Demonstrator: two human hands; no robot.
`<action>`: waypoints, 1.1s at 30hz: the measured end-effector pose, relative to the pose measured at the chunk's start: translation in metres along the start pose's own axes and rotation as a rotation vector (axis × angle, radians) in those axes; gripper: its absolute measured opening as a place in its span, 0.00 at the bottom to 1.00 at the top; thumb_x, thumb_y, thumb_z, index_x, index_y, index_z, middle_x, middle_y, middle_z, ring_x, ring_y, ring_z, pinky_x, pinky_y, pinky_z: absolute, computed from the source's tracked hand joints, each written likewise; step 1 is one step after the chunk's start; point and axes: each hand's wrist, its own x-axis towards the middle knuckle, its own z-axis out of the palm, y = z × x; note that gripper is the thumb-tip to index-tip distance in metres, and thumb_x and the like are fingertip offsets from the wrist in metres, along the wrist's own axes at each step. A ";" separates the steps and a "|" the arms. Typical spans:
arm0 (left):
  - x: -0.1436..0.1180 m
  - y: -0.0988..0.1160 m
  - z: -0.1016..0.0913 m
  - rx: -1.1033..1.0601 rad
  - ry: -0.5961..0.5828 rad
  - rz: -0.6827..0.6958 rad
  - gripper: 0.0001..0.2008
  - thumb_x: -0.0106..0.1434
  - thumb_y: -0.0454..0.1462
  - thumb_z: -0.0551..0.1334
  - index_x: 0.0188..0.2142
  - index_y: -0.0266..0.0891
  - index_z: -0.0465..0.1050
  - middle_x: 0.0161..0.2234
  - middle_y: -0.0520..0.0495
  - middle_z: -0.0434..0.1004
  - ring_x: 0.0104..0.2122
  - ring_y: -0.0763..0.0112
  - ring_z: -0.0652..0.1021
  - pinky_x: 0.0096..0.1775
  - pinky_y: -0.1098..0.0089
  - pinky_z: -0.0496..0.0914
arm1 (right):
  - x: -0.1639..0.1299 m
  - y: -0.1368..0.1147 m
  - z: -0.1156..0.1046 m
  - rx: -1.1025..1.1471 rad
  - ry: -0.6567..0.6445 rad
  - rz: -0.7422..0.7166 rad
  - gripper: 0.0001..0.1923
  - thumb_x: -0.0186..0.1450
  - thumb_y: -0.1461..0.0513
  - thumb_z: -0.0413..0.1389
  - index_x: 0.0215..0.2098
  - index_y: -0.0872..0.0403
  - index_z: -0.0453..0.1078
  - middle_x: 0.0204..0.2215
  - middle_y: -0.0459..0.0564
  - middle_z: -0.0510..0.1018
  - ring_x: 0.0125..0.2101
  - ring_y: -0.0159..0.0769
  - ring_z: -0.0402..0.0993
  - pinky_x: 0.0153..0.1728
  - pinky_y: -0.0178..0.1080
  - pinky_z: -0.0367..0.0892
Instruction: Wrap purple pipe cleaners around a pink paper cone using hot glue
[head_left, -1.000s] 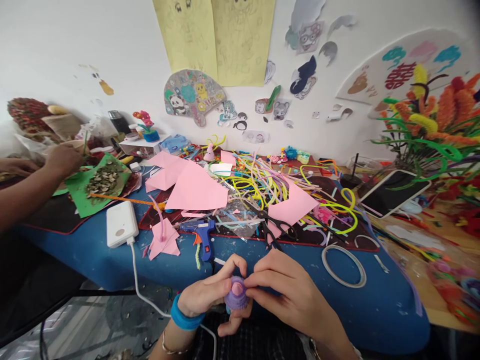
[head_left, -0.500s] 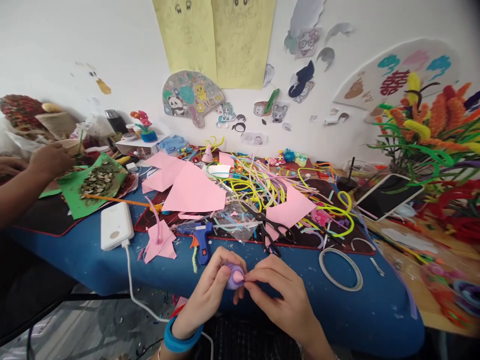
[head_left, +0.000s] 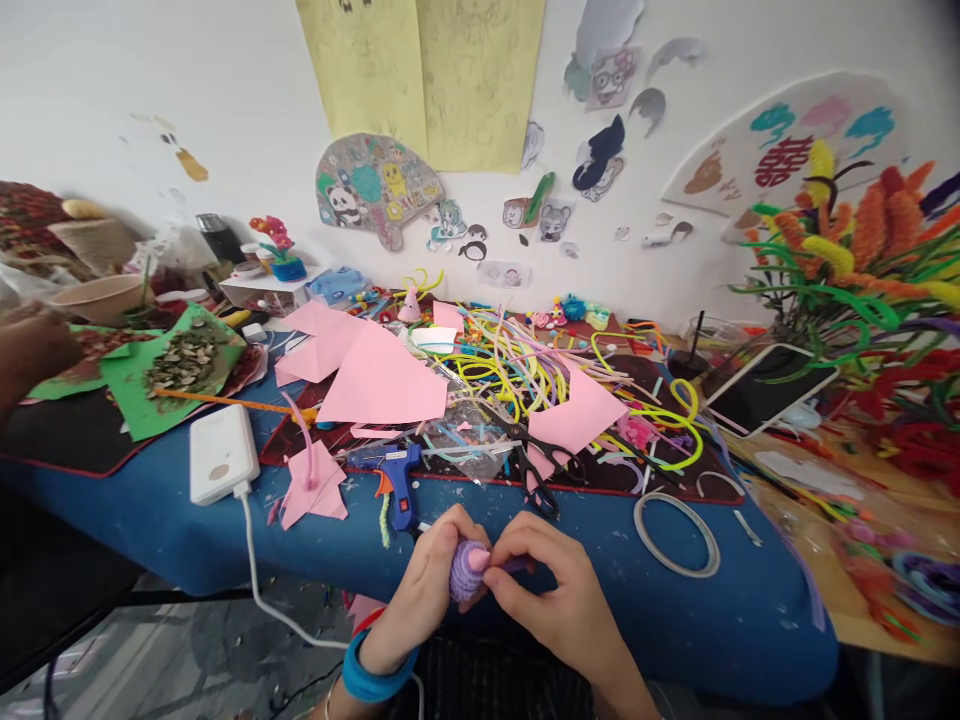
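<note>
In the head view my left hand [head_left: 429, 590] is wrapped round a small purple piece [head_left: 465, 580] that looks like coiled pipe cleaner. A pink pointed tip [head_left: 479, 560], perhaps paper, sticks out of its right side. My right hand [head_left: 551, 580] pinches thumb and forefinger together right beside that tip. A short stretch of purple pipe cleaner [head_left: 517, 565] shows between its fingers. Both hands are close together at the table's front edge. Just beyond them lie a blue glue gun [head_left: 403, 485] and black-handled scissors [head_left: 536, 480].
Pink sheets [head_left: 382, 380] and a heap of pipe cleaners [head_left: 517, 360] cover the dark mat. A tape roll [head_left: 676, 535] lies to the right. At left are a white power bank [head_left: 223, 455] with a cable and another person's hand [head_left: 37, 345] near a bowl [head_left: 101, 298].
The view has shifted slightly. The purple piece has turned in my left hand so more of its coils show. The other person's hand has drawn back to the left.
</note>
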 end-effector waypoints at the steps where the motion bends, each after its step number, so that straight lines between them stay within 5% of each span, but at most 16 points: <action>1: 0.000 -0.001 0.000 -0.010 -0.020 -0.004 0.24 0.73 0.55 0.52 0.31 0.39 0.65 0.25 0.55 0.64 0.17 0.80 0.60 0.18 0.77 0.55 | -0.001 0.000 0.000 0.009 -0.003 0.017 0.06 0.62 0.68 0.62 0.27 0.53 0.75 0.23 0.43 0.76 0.24 0.29 0.69 0.25 0.29 0.65; 5: -0.001 -0.005 -0.004 -0.053 -0.119 0.032 0.25 0.73 0.57 0.48 0.34 0.39 0.66 0.27 0.55 0.62 0.20 0.78 0.59 0.21 0.75 0.56 | -0.004 0.001 0.000 0.028 -0.003 0.050 0.06 0.61 0.67 0.62 0.27 0.53 0.75 0.22 0.42 0.75 0.23 0.29 0.69 0.24 0.29 0.65; 9: -0.006 -0.003 -0.009 0.085 -0.190 0.061 0.25 0.68 0.60 0.55 0.40 0.40 0.67 0.33 0.51 0.63 0.29 0.71 0.65 0.31 0.71 0.62 | -0.008 0.000 0.000 0.044 0.047 0.075 0.04 0.61 0.66 0.63 0.29 0.53 0.76 0.24 0.43 0.77 0.24 0.30 0.72 0.24 0.29 0.65; 17: -0.012 -0.009 -0.007 0.258 -0.244 0.177 0.20 0.72 0.55 0.54 0.52 0.44 0.62 0.45 0.45 0.64 0.44 0.60 0.68 0.46 0.60 0.63 | -0.012 -0.003 -0.003 0.039 0.136 -0.060 0.06 0.68 0.60 0.64 0.34 0.52 0.81 0.27 0.48 0.83 0.25 0.33 0.78 0.22 0.31 0.69; 21: -0.011 -0.008 -0.003 0.174 -0.245 0.252 0.16 0.74 0.50 0.54 0.56 0.50 0.55 0.47 0.46 0.65 0.46 0.61 0.69 0.49 0.59 0.63 | -0.014 -0.004 -0.002 -0.004 0.153 -0.101 0.06 0.69 0.59 0.63 0.36 0.52 0.82 0.27 0.48 0.82 0.22 0.32 0.76 0.20 0.32 0.68; 25: -0.010 -0.003 0.000 0.175 -0.214 0.319 0.08 0.75 0.42 0.54 0.52 0.51 0.60 0.50 0.47 0.65 0.48 0.63 0.68 0.51 0.61 0.63 | -0.016 -0.004 0.001 -0.034 0.188 -0.136 0.05 0.69 0.63 0.62 0.37 0.52 0.82 0.29 0.49 0.83 0.25 0.32 0.78 0.21 0.30 0.70; 33: -0.017 -0.010 0.001 0.170 -0.134 0.275 0.11 0.76 0.44 0.52 0.54 0.48 0.64 0.51 0.44 0.66 0.50 0.59 0.68 0.54 0.61 0.64 | -0.016 -0.005 0.003 -0.083 0.190 -0.173 0.07 0.68 0.67 0.61 0.38 0.51 0.81 0.31 0.49 0.85 0.30 0.34 0.82 0.32 0.32 0.78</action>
